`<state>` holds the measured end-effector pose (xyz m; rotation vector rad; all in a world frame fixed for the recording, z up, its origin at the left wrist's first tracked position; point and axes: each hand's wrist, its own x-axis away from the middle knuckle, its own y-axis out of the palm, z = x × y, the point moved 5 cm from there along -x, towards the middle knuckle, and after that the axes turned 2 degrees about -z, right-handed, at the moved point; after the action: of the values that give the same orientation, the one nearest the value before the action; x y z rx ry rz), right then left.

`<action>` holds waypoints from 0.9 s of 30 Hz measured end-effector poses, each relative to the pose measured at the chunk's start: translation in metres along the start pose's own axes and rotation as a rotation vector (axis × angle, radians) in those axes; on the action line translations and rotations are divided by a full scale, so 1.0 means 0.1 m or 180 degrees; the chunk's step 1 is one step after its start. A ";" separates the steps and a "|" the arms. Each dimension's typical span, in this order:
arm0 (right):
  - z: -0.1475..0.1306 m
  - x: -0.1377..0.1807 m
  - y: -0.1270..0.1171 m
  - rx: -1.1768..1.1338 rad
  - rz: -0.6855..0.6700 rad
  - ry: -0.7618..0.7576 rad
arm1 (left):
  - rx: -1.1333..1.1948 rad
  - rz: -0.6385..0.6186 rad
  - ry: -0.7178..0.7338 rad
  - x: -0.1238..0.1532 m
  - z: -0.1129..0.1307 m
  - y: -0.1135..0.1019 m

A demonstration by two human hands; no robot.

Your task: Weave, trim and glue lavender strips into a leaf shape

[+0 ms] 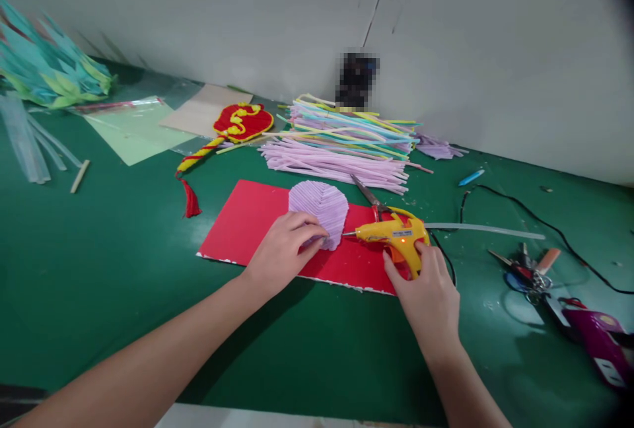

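Observation:
A lavender rounded piece of ribbed pipe cleaners (pixel 319 207) lies on a red board (pixel 247 216) with worn white edges. My left hand (pixel 287 243) is closed at its lower left edge, thumb and fingertips pinched on it; some fingers are hidden. To the right, my right hand (pixel 433 292) grips the handle of a yellow hot glue gun (pixel 391 233). Its nozzle points left, close to the lavender piece, and a small orange light glows on its side. A clear glue stick (pixel 490 230) sticks out of the back. Scissors (pixel 369 193) lie just behind the gun.
Bundled pastel pipe cleaners (pixel 341 150) lie by the wall. Left of them are a red and yellow fan (pixel 242 123) with a tassel and green paper (pixel 129 134). Keys (pixel 532 276), a black cord (pixel 545 216) and a purple tool (pixel 594 339) occupy the right.

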<state>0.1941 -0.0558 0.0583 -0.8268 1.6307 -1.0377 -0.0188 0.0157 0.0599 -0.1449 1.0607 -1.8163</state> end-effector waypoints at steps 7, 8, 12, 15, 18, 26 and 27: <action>0.00 0.00 0.01 0.0055 -0.0018 -0.0034 | -0.0011 0.0000 0.0004 0.02 0.00 0.00; 0.00 0.00 0.01 0.0066 -0.0026 -0.0030 | -0.0011 -0.0004 0.0009 0.02 0.00 0.00; 0.01 0.00 0.02 0.0083 -0.0043 -0.0016 | 0.0003 -0.0004 0.0004 0.01 -0.01 0.02; 0.02 0.00 0.04 0.0039 -0.0057 -0.0015 | 0.0005 0.0004 -0.0012 0.00 -0.02 0.02; 0.01 0.00 0.04 -0.0037 -0.0040 0.0001 | 0.0025 0.0005 -0.0008 0.00 -0.02 0.02; 0.04 -0.03 0.03 -0.0437 0.0052 0.0060 | 0.0101 -0.0031 -0.0077 0.00 -0.04 0.03; 0.05 -0.04 0.02 -0.0539 0.0110 0.0055 | 0.0107 -0.0037 -0.0082 0.00 -0.04 0.03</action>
<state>0.1997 -0.0532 0.0574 -0.8997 1.7595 -0.8935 -0.0184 0.0177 0.0551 -0.1542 1.0125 -1.8372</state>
